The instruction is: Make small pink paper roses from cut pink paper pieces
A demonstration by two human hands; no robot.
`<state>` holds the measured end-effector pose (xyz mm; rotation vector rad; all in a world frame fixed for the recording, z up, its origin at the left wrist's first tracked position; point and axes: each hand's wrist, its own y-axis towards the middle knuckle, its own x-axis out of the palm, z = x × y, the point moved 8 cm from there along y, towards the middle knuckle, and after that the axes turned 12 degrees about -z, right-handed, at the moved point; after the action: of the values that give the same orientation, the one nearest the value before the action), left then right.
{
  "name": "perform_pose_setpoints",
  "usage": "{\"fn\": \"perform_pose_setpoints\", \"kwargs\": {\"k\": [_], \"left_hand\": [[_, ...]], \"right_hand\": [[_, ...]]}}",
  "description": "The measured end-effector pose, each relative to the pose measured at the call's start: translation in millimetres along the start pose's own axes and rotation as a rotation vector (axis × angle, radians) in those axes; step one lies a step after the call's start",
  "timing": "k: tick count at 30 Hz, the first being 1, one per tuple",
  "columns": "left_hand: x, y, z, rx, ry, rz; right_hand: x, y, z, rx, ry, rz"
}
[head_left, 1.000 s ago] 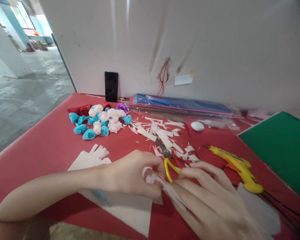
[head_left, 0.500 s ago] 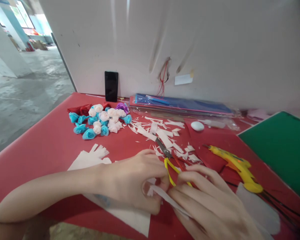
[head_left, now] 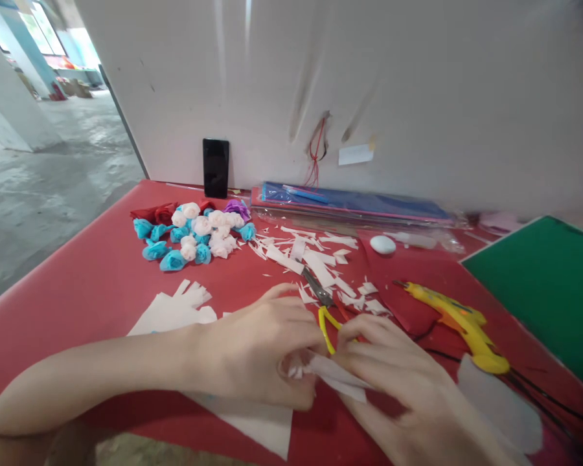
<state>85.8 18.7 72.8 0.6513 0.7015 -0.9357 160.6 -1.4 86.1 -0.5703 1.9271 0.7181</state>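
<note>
Low in the middle, my left hand (head_left: 272, 349) curls its fingers around the bunched end of a white paper strip (head_left: 337, 374). The strip's loose part runs rightward to my right hand (head_left: 401, 382), whose fingers are closed on it; the fingertips are partly hidden. Just behind the hands lie scissors (head_left: 326, 323) with yellow and red handles, blades pointing away. Under my left forearm rests a sheet of white paper (head_left: 257, 421), with cut white strips (head_left: 194, 294) at its far end.
Paper flowers (head_left: 201, 226) in blue, pale pink, red and purple cluster at the back left. White scraps (head_left: 320, 265) lie behind the scissors. A yellow glue gun (head_left: 459, 323) and green board (head_left: 544, 298) are rightward. A phone (head_left: 216, 168) leans on the wall near wrapped paper (head_left: 359, 206).
My right hand has shifted slightly left and up, closer to my left hand. The paper strip has turned, showing more of its width between the hands.
</note>
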Motion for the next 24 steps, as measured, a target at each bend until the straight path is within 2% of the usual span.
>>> {"fn": "perform_pose_setpoints", "kwargs": {"k": [3,5,8,10,15,19,24], "left_hand": [[-1.6,1,-6,-0.039,-0.092,0.035],[-2.2,1,-13,-0.114,-0.172,0.049],[0.0,1,-22,-0.235,-0.271,0.019],[0.8,0,-23,-0.265,-0.3,-0.006],[-1.7,2,-17,-0.209,-0.23,0.009],[3.8,4,-16,-0.167,-0.166,-0.009],[6.7,1,-10,-0.116,0.0,0.006]], "right_hand": [[1,2,-1,-0.025,0.003,0.035],[-1,2,-5,-0.063,-0.045,0.089],[-5,0,-12,-0.096,-0.131,0.171],[-8,-1,-14,-0.101,-0.158,0.185],[-9,-1,-13,-0.079,-0.181,0.152],[-5,-2,-11,-0.091,-0.138,0.132],[0,-4,-7,-0.079,-0.119,0.135]]}}
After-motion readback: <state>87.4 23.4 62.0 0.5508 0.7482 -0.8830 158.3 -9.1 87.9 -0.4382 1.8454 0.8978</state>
